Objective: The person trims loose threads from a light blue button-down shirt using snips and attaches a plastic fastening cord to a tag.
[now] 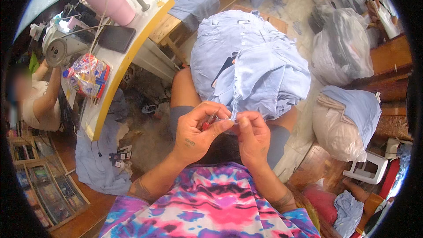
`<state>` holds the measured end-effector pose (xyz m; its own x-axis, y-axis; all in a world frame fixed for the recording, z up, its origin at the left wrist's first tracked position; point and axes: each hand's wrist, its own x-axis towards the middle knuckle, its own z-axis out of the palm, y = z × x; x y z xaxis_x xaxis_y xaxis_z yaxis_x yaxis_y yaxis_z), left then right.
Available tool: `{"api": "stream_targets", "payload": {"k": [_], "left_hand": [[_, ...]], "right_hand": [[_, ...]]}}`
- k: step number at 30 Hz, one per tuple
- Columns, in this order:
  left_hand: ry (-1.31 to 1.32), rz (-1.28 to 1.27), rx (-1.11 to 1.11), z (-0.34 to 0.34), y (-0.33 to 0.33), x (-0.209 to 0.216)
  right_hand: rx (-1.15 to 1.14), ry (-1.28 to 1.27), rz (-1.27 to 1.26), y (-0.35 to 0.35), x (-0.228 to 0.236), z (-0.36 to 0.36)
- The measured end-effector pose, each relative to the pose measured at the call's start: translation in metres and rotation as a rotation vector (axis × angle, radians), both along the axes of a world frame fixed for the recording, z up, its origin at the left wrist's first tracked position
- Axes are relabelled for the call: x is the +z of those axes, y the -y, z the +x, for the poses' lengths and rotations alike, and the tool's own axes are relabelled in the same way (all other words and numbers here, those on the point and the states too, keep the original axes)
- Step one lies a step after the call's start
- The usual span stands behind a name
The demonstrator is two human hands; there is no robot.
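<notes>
A light blue shirt [273,57] lies heaped over my lap, its button front and a dark hang tag [224,70] showing. My left hand [197,130] is closed, thumb and forefinger pinching the shirt's near edge. Tucked in that same palm is a small red-handled tool [205,126] with a thin metal part; its kind is mostly hidden by my fingers. Close beside it, my right hand [253,137] pinches the same edge between thumb and forefinger. The fingertips of both hands almost meet at the cloth.
To my left stands a yellow-edged table [145,15] with a pink tumbler [110,2], a phone [116,38] and a colourful plastic packet [88,76]. Another person [42,97] sits beyond it. Stuffed plastic bags [343,46] and a white stool [368,167] are at right.
</notes>
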<state>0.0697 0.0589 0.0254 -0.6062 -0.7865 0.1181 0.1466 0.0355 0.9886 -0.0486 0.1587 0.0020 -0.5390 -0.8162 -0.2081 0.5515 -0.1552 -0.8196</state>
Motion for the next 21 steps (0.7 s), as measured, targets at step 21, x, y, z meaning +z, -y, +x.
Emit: {"api": "stream_targets", "payload": {"k": [21], "left_hand": [[-0.173, 0.686, -0.135, 0.012, 0.012, 0.003]], "right_hand": [[0.446, -0.883, 0.205, -0.001, 0.047, -0.041]]}}
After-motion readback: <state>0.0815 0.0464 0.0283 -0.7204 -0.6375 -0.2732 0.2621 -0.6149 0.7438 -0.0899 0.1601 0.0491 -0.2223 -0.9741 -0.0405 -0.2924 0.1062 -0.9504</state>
